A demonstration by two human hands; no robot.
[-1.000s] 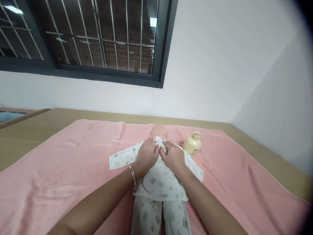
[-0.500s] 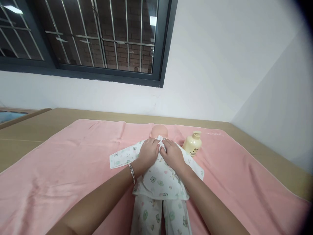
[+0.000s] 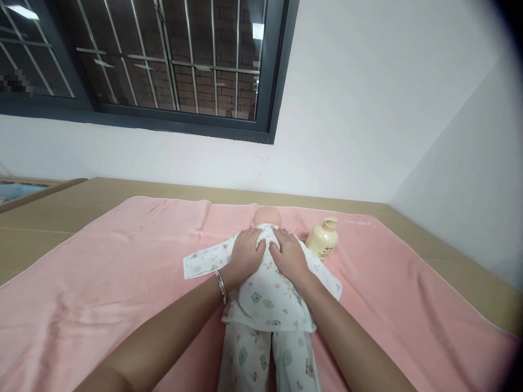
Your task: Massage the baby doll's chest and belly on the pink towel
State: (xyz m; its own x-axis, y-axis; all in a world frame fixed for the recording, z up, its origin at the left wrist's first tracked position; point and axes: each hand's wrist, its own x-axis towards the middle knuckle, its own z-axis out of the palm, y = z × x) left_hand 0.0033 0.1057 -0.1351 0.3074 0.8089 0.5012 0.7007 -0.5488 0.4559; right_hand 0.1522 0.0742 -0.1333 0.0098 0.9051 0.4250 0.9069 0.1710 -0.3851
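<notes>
**Left hand (image 3: 248, 251) and right hand (image 3: 290, 253) lie open on the doll's (image 3: 267, 286) chest-high shirt (image 3: 256, 307)**

Nearest, the doll's patterned trousers (image 3: 245, 356) stretch toward the viewer over a pink blanket (image 3: 122, 294). The shirt's hem overlaps them. A bracelet (image 3: 221, 287) circles the left wrist. Both hands press on the upper shirt, fingers extended and side by side, thumbs pointing inward, a strip of cloth between them; neither grips anything. The doll lies directly under the palms, sleeves spread outward, its head (image 3: 267, 216) just beyond the fingertips. Beside the right hand stands a cream pump bottle (image 3: 322, 239); its dark lettering is too small to read, its contents hidden. Pale marks on the blanket's far right are illegible too. Beyond are a white wall (image 3: 347, 98) and a barred window (image 3: 175, 60).
</notes>
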